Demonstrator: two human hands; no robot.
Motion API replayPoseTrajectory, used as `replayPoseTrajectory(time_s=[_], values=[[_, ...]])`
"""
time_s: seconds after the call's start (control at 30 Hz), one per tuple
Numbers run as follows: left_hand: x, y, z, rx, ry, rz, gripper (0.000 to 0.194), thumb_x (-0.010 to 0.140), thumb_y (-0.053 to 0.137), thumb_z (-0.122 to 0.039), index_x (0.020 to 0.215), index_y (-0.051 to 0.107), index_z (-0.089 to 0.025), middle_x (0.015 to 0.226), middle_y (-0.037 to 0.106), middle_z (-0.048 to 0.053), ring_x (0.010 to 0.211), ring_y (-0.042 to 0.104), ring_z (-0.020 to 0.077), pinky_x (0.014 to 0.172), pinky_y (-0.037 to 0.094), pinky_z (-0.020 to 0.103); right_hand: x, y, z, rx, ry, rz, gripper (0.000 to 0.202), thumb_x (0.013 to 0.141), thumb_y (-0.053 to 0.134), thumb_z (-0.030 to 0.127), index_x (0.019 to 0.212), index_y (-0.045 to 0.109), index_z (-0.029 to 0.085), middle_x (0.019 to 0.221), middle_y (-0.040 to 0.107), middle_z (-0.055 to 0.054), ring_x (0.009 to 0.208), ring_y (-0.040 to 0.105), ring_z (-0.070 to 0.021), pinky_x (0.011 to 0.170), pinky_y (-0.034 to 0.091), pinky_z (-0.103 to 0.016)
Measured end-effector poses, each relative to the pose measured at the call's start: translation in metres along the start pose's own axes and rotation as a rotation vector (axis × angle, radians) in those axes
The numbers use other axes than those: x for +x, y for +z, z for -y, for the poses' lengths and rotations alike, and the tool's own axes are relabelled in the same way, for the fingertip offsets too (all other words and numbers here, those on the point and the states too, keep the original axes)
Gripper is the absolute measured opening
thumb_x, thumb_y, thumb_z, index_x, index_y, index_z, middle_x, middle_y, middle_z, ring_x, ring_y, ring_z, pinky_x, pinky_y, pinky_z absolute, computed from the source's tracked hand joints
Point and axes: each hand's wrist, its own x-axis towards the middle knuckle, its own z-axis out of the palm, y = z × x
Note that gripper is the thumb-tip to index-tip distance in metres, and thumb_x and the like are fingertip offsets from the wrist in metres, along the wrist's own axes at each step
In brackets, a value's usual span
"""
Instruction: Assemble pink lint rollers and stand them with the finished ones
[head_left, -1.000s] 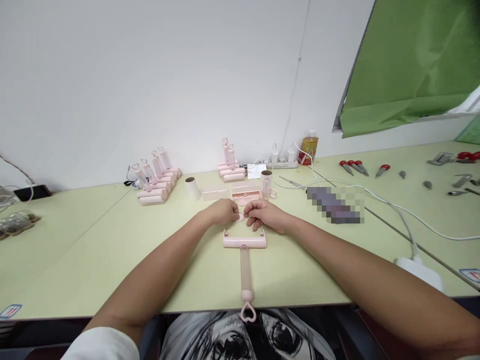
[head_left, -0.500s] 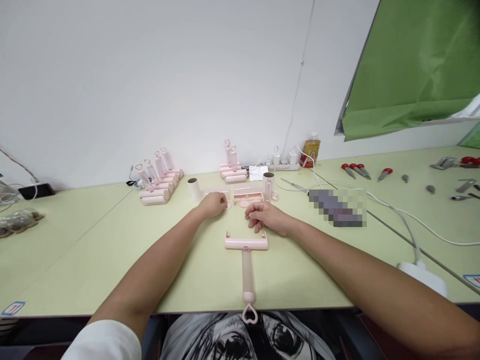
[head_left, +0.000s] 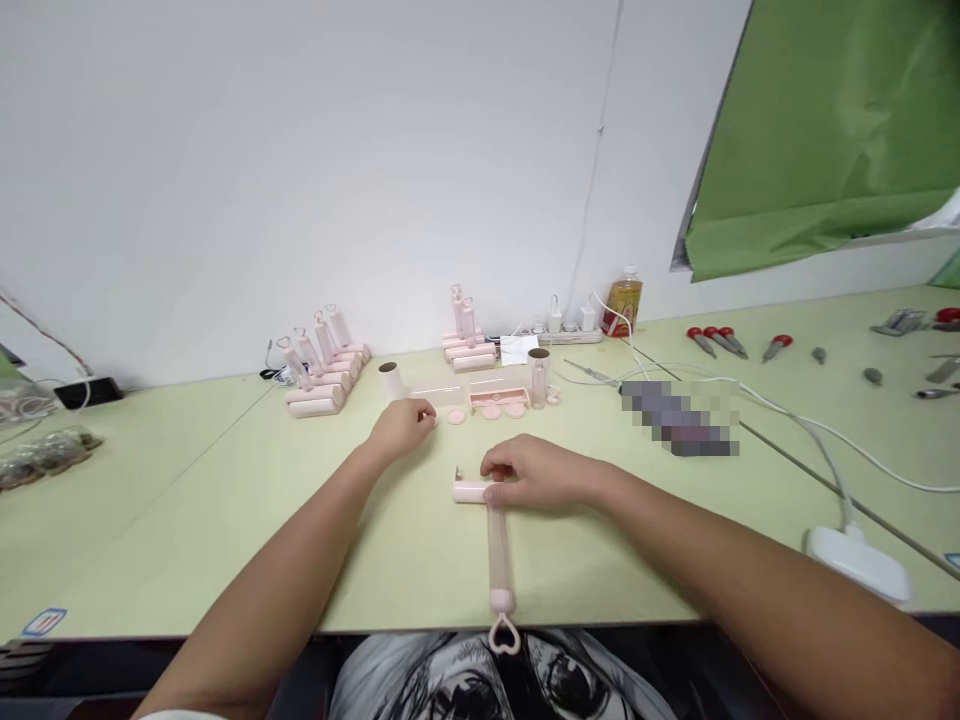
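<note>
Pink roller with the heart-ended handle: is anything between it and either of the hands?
Nothing visible is in the way. The right hand is at the head of the pink roller, covering its right part. The left hand is apart from it; the pink discs lie beyond the roller.

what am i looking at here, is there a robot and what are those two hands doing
There is no robot: these are a person's own bare hands, seen by one camera worn on the head, looking forward and down.

The right hand is on the crossbar of a pink T-shaped piece, whose handle ends in a heart-shaped loop. The left hand is near three pink discs; whether its curled fingers hold anything is hard to tell.

Behind, on the pale table, are two upright tubes with brown inner walls and groups of similar pink pieces. To the right are a bottle and red-handled tools.
</note>
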Motion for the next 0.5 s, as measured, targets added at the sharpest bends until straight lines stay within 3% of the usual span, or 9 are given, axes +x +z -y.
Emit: replayPoseTrajectory(time_s=[0.13,0.27,0.37,0.5], values=[[-0.002,0.009,0.005,0.134,0.011,0.058,0.027,0.082,0.049,-0.031,0.092,0.072,-0.021,0.090,0.072,0.005,0.078,0.062,0.0208,0.062,0.040,0.028,0.001,0.002,-0.004,0.054,0.040,0.082,0.019,0.078,0.061,0.035,0.081,0.066,0.017,0.068,0.059,0.002,0.059,0.046,-0.0103,0.051,0.030,-0.022],[-0.006,0.006,-0.003,0.092,0.005,-0.008,0.026,0.083,0.047,-0.031,0.086,0.070,-0.019,0.081,0.070,0.005,0.071,0.059,0.0189,0.058,0.037,0.028,0.004,0.000,-0.010,0.093,0.065,0.072,0.017,0.078,0.060,0.033,0.076,0.063,0.017,0.062,0.052,0.004,0.056,0.041,-0.0091,0.048,0.027,-0.022],[-0.015,0.001,-0.015,0.002,0.029,-0.008,0.027,0.083,0.047,-0.035,0.065,0.059,-0.018,0.061,0.057,0.001,0.056,0.048,0.0141,0.052,0.030,0.027,0.006,-0.002,-0.011,0.187,0.077,-0.009,0.017,0.078,0.060,0.033,0.074,0.059,0.016,0.064,0.051,0.004,0.057,0.042,-0.0092,0.050,0.029,-0.021],[-0.031,-0.002,-0.036,-0.147,0.104,0.158,0.044,0.086,0.044,-0.052,0.059,0.047,-0.018,0.052,0.040,-0.003,0.048,0.036,0.0106,0.047,0.023,0.026,0.010,-0.005,-0.014,0.399,0.081,-0.211,0.024,0.079,0.060,0.038,0.070,0.050,0.017,0.061,0.045,0.005,0.054,0.042,-0.0088,0.050,0.033,-0.021]])
